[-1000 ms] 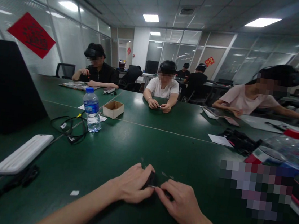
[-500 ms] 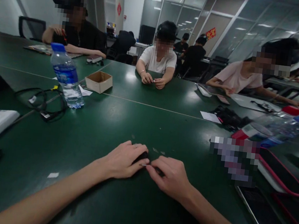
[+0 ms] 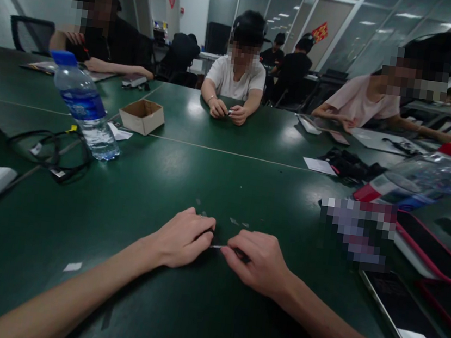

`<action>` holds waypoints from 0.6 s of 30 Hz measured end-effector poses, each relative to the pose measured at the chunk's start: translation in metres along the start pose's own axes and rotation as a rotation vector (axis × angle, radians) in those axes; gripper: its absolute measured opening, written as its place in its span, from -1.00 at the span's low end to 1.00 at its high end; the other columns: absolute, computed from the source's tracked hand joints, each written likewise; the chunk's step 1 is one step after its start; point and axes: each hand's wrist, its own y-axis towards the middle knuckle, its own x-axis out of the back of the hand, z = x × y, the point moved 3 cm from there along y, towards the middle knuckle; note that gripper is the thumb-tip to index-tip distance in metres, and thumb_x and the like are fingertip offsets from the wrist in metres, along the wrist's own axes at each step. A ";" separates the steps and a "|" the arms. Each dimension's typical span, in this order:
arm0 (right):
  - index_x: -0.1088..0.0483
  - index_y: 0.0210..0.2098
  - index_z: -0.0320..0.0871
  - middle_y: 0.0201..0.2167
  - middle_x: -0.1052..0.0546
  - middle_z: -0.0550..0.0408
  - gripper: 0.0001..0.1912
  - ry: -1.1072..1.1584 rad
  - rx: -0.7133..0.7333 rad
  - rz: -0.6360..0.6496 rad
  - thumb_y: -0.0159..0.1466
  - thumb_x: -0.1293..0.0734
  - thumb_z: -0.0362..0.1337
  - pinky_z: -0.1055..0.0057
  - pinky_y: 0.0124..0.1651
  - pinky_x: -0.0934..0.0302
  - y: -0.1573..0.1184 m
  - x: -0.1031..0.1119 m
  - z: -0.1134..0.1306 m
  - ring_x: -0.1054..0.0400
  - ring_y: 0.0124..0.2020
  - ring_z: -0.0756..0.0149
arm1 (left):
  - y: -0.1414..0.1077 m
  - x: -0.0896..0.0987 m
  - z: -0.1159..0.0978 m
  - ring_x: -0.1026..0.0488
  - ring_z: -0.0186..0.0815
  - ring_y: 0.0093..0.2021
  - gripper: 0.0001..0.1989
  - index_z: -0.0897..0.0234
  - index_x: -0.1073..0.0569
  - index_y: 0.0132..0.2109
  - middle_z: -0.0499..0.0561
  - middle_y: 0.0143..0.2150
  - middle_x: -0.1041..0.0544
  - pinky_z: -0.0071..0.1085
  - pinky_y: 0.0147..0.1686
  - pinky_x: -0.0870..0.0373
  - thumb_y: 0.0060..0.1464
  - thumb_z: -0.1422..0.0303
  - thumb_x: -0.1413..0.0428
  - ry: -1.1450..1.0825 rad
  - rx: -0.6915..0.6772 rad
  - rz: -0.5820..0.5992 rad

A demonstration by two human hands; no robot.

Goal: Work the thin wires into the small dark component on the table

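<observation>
My right hand point(image 3: 261, 261) is closed around a thin tool with a metal shaft point(image 3: 216, 246). A dark piece, possibly its handle, shows under the curled fingers. The shaft reaches across the gap to the thumb of my left hand point(image 3: 186, 239). That hand is closed too, low over the table, on a small black object point(image 3: 210, 232) that is mostly hidden by the fingers. I cannot make out its kind, nor whether the shaft touches it. Just beyond the hands lie several small clear scraps point(image 3: 234, 221).
On the green table point(image 3: 192, 170), a water bottle point(image 3: 87, 111), black cables point(image 3: 52, 156) and an open cardboard box point(image 3: 143, 120) stand left. Bottles point(image 3: 425, 177), a red-edged phone point(image 3: 434, 244) and a dark flat device point(image 3: 400, 316) are right. Several people sit beyond, one with hands point(image 3: 228, 112) together.
The gap between my hands has widened slightly, and more of the metal shaft shows. The left fingers have closed further over the black object. The view has shifted slightly.
</observation>
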 end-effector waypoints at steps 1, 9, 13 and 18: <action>-0.40 -0.45 -0.17 -0.56 -0.39 0.17 -0.67 -0.001 0.000 -0.003 0.29 -0.14 -0.14 0.51 -0.45 0.03 0.000 0.000 0.000 -0.16 -0.56 0.51 | 0.000 0.001 0.000 -0.29 -0.32 -0.42 -0.76 0.26 -0.27 -0.35 -0.07 -0.43 -0.38 -0.35 -0.32 -0.17 0.19 0.35 0.23 -0.003 0.005 -0.008; -0.41 -0.44 -0.18 -0.56 -0.39 0.15 -0.65 -0.021 0.005 -0.068 0.30 -0.13 -0.13 0.53 -0.46 -0.02 -0.001 0.006 0.006 -0.20 -0.55 0.51 | -0.002 0.004 -0.001 -0.30 -0.37 -0.42 -0.90 0.26 -0.28 -0.23 -0.08 -0.41 -0.36 -0.43 -0.39 -0.20 0.12 0.37 0.08 -0.117 0.084 -0.159; -0.43 -0.42 -0.19 -0.55 -0.41 0.13 -0.63 -0.072 0.018 -0.105 0.31 -0.12 -0.13 0.54 -0.47 -0.03 -0.005 0.012 0.002 -0.22 -0.54 0.50 | -0.003 0.001 0.002 -0.26 -0.41 -0.48 -0.80 0.26 -0.28 -0.20 -0.13 -0.46 -0.31 -0.48 -0.47 -0.15 0.12 0.23 -0.01 -0.149 0.142 -0.248; -0.43 -0.40 -0.18 -0.55 -0.42 0.13 -0.62 -0.095 -0.047 -0.102 0.32 -0.10 -0.11 0.56 -0.50 -0.05 -0.010 0.017 -0.009 -0.22 -0.58 0.52 | -0.005 0.002 0.004 -0.24 -0.42 -0.47 -0.73 0.26 -0.26 -0.23 -0.13 -0.42 -0.31 -0.50 -0.49 -0.13 0.06 0.18 -0.11 -0.130 0.128 -0.258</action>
